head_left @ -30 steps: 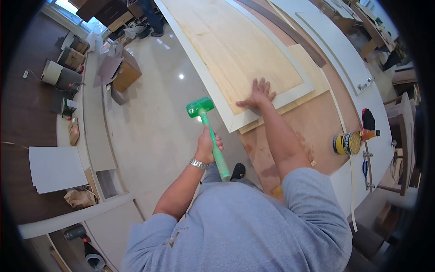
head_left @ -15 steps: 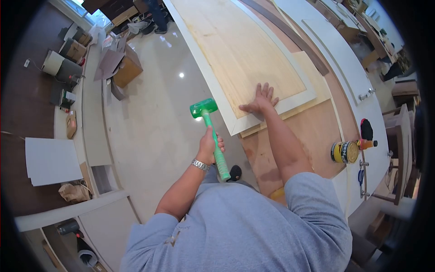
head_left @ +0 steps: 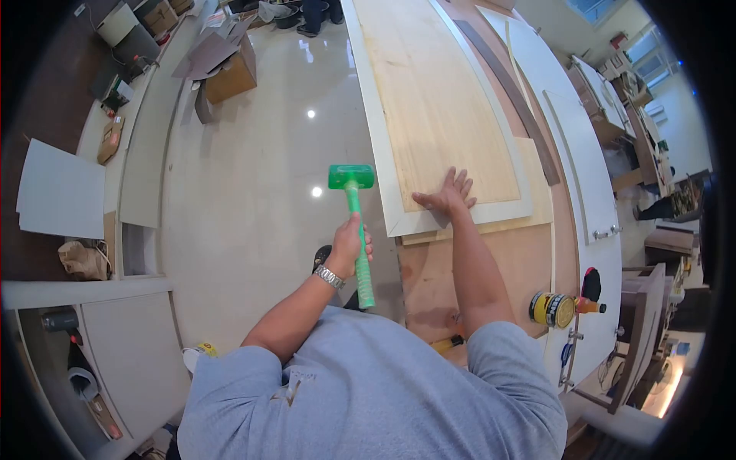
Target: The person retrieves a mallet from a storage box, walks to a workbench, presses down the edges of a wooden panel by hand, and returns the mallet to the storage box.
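My left hand [head_left: 349, 248], with a metal watch on its wrist, is wrapped round the handle of a green mallet [head_left: 351, 178]. The mallet is upright, its head just left of a framed wooden panel's near corner. My right hand [head_left: 448, 195] lies spread on that panel [head_left: 441, 100], near its close end. Pale wood fills the panel's middle, and a white border runs around it. Beneath it lie a light wood sheet [head_left: 540, 184] and a browner board [head_left: 479, 268].
To the right stand a yellow-and-black can [head_left: 552, 309] and an orange bottle [head_left: 589, 306], near white door panels [head_left: 586, 176]. A long dark strip [head_left: 510, 100] lies beside the panel. At left are a cardboard box [head_left: 232, 74], white sheets [head_left: 61, 192] and low cabinets [head_left: 126, 337]. Another person's legs [head_left: 310, 15] show at the back.
My view has turned right, so the room has shifted in the picture. The mallet's head is more level now. My right hand remains spread on the panel, and a foot shows further left.
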The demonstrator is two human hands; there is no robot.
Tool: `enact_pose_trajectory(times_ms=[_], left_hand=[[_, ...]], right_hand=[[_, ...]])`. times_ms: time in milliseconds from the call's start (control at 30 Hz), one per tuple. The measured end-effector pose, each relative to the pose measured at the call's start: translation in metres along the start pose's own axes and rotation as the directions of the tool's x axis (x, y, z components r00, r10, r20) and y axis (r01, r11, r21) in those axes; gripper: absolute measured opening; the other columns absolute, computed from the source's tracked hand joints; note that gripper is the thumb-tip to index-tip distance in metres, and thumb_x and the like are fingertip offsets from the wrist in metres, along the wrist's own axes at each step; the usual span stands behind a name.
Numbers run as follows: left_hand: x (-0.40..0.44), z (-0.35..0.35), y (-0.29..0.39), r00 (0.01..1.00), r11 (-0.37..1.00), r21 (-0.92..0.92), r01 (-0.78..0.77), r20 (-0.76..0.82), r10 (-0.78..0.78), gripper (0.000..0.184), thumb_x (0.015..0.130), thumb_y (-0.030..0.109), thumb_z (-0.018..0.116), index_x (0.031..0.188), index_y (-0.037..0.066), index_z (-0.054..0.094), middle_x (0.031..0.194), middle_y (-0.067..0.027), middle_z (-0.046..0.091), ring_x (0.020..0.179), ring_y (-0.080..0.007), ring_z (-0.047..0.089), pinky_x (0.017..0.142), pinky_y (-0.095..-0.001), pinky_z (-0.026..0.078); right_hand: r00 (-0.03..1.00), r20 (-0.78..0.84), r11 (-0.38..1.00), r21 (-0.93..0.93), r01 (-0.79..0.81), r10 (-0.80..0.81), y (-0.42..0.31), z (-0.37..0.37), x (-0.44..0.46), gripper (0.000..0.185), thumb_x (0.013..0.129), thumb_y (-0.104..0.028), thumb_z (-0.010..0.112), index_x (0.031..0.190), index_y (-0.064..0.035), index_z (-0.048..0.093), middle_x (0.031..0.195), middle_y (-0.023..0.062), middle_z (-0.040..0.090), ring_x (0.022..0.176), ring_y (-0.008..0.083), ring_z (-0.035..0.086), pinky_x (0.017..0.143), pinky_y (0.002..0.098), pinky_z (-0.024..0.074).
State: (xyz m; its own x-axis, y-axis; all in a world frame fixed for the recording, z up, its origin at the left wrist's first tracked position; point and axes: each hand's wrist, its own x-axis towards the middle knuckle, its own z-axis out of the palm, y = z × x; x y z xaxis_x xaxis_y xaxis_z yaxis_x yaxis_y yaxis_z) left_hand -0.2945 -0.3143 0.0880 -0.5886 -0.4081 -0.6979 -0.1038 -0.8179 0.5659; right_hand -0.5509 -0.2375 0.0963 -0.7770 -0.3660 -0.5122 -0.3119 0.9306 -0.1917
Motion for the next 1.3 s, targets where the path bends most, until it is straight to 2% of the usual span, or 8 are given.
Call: enact_pose_trajectory(times_ms=[167,367,467,667,767,1067,1167,1300], left_hand=[[0.003,0.001,-0.002,0.999,1.000,0.000,0.010,0.033,-0.010,0.045,0.100,0.055,0.045,0.099,0.011,0.045,0.070,-0.0010,0.046,0.051,-0.0114,0.046,0.045,-0.0292,0.044],[0.017,-0.009,0.000,0.998,0.953,-0.298,0.057,0.026,-0.052,0.044,0.100,0.054,0.045,0.099,0.010,0.045,0.070,-0.0004,0.044,0.051,-0.0103,0.043,0.045,-0.0287,0.043],[0.012,-0.015,-0.005,0.980,0.963,-0.199,0.182,0.116,-0.162,0.043,0.101,0.053,0.045,0.099,0.010,0.045,0.070,-0.0002,0.044,0.051,-0.0099,0.042,0.044,-0.0278,0.042],[0.020,-0.024,-0.002,0.999,0.946,-0.320,0.052,0.020,-0.048,0.045,0.100,0.055,0.044,0.098,0.010,0.045,0.069,-0.0004,0.045,0.051,-0.0112,0.045,0.046,-0.0289,0.043],[0.013,-0.013,0.002,0.982,0.978,-0.114,0.174,0.091,-0.164,0.045,0.100,0.055,0.044,0.098,0.010,0.045,0.069,-0.0003,0.045,0.050,-0.0110,0.044,0.045,-0.0292,0.043],[-0.014,-0.033,0.002,0.965,0.975,-0.043,0.220,0.153,-0.211,0.044,0.100,0.054,0.046,0.099,0.010,0.045,0.069,-0.0007,0.045,0.050,-0.0113,0.044,0.045,-0.0284,0.042],[-0.020,-0.038,-0.005,0.959,0.933,-0.249,0.261,0.178,-0.221,0.043,0.100,0.053,0.047,0.099,0.010,0.046,0.068,-0.0006,0.045,0.050,-0.0110,0.043,0.045,-0.0283,0.042],[-0.043,-0.010,-0.017,0.965,0.940,-0.223,0.259,0.110,-0.239,0.041,0.101,0.052,0.046,0.097,0.010,0.046,0.068,-0.0001,0.044,0.051,-0.0107,0.043,0.044,-0.0275,0.041]], right_hand=[[1.000,0.007,1.000,-0.017,-0.006,0.007,0.000,0.001,0.001,0.146,0.056,-0.070,0.081,0.158,-0.0134,-0.007,0.164,0.0148,-0.013,0.151,0.0329,-0.015,0.117,0.0622,-0.0021],[1.000,0.001,1.000,-0.007,-0.003,0.003,0.000,0.002,-0.002,0.146,0.056,-0.071,0.080,0.158,-0.0130,-0.008,0.164,0.0155,-0.013,0.151,0.0338,-0.015,0.117,0.0628,-0.0025],[1.000,0.006,1.000,-0.009,0.000,0.000,0.000,0.000,0.000,0.147,0.056,-0.071,0.080,0.158,-0.0129,-0.008,0.164,0.0156,-0.013,0.151,0.0336,-0.015,0.117,0.0629,-0.0029],[1.000,0.003,1.000,-0.013,-0.003,0.003,0.000,0.000,-0.003,0.146,0.057,-0.071,0.080,0.158,-0.0132,-0.008,0.164,0.0151,-0.013,0.151,0.0331,-0.015,0.117,0.0628,-0.0029],[1.000,0.007,1.000,-0.004,-0.008,0.008,-0.001,-0.002,-0.004,0.145,0.057,-0.069,0.080,0.158,-0.0134,-0.008,0.164,0.0146,-0.013,0.151,0.0331,-0.015,0.117,0.0628,-0.0029],[1.000,0.004,1.000,0.027,0.007,-0.007,0.000,-0.004,-0.006,0.145,0.057,-0.068,0.081,0.158,-0.0136,-0.007,0.164,0.0141,-0.014,0.151,0.0328,-0.015,0.116,0.0643,-0.0035],[1.000,0.006,0.999,0.039,0.007,-0.007,0.001,-0.007,-0.010,0.144,0.058,-0.068,0.081,0.158,-0.0134,-0.007,0.164,0.0141,-0.014,0.151,0.0330,-0.016,0.116,0.0643,-0.0030],[1.000,0.006,1.000,0.022,-0.001,0.001,0.001,-0.005,-0.004,0.144,0.058,-0.068,0.081,0.158,-0.0140,-0.007,0.164,0.0137,-0.014,0.151,0.0327,-0.016,0.116,0.0643,-0.0023]])
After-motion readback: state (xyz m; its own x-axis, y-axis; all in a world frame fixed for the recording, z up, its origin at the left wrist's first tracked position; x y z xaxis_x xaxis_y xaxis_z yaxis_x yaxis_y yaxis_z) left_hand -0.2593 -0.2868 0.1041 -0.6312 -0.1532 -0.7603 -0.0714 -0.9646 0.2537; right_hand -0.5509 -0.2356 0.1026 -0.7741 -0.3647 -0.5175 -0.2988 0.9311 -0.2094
